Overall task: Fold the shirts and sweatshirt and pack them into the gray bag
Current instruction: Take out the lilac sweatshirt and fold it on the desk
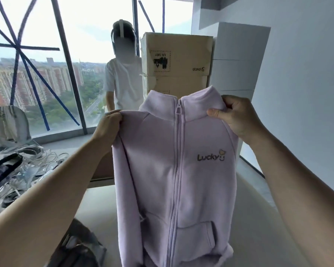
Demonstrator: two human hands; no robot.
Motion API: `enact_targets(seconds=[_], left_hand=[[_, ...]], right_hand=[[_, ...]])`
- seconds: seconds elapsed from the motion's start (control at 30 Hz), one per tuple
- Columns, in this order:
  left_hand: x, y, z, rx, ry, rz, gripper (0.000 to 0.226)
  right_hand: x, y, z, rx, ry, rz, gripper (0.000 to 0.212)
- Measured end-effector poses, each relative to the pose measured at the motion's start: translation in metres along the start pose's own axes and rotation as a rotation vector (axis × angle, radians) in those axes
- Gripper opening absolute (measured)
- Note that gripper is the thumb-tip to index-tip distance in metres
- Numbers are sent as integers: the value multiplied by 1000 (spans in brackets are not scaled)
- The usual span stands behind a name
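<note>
Two hands up and one garment between them: I'm holding the lilac sweatshirt (174, 170) in the air at the centre of the frame, front facing me, zipped to the collar, its hem dropping out of the bottom edge. By my read this is the start of the sweatshirt's fold; nothing on it is folded yet, and it hangs full length above the pale counter (258, 218). Left hand (107, 128), centre left, has its grip bunched on the shoulder seam, fingers curled into the cloth. Right hand (237, 116), upper right of centre, pinches the other shoulder just beside the collar, thumb on the front. At lower left a dark gray fabric thing (79, 247) sits on the counter; probably the bag, though I can't tell for sure. Next move, as I judge it: lay the sweatshirt flat, front down on the bare counter, sleeves spread, both grips kept level so it lands without wrinkles.
</note>
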State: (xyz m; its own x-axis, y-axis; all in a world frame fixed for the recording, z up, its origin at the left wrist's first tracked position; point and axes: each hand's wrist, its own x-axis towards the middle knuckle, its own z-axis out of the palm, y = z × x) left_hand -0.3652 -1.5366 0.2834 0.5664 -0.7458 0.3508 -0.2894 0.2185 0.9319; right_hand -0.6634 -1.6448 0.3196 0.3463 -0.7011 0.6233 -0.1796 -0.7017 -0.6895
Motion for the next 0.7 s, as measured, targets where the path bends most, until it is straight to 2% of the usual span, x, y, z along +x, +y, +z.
enact_targets(seconds=[0.07, 0.13, 0.17, 0.2, 0.27, 0.33, 0.4, 0.47, 0.57, 0.7], left_hand=[[1, 10, -2, -32, -105, 12, 17], [4, 12, -4, 126, -194, 45, 25], [4, 13, -5, 220, -177, 74, 36], [5, 12, -5, 279, -111, 115, 36], [2, 16, -1, 243, 23, 182, 10], [-1, 14, 4, 202, 103, 173, 15], [-5, 7, 7, 171, 122, 143, 11], [-11, -1, 10, 119, 118, 97, 9], [-15, -16, 12, 47, 72, 82, 11], [-10, -3, 8, 39, 29, 91, 10]], right_hand=[[6, -9, -4, -83, 23, -64, 18], [8, -12, -7, -174, 26, -91, 12], [8, -12, -7, -208, 42, -108, 11], [7, -11, -8, -219, 71, -128, 12], [7, -6, -7, -211, 122, -146, 21], [9, 4, -6, -269, 37, -53, 26], [9, 19, -4, -349, -162, 104, 33], [1, 36, 0, -361, -244, 206, 39], [-10, 50, 6, -295, -145, 210, 32], [-8, 33, 4, -205, 6, 131, 19]])
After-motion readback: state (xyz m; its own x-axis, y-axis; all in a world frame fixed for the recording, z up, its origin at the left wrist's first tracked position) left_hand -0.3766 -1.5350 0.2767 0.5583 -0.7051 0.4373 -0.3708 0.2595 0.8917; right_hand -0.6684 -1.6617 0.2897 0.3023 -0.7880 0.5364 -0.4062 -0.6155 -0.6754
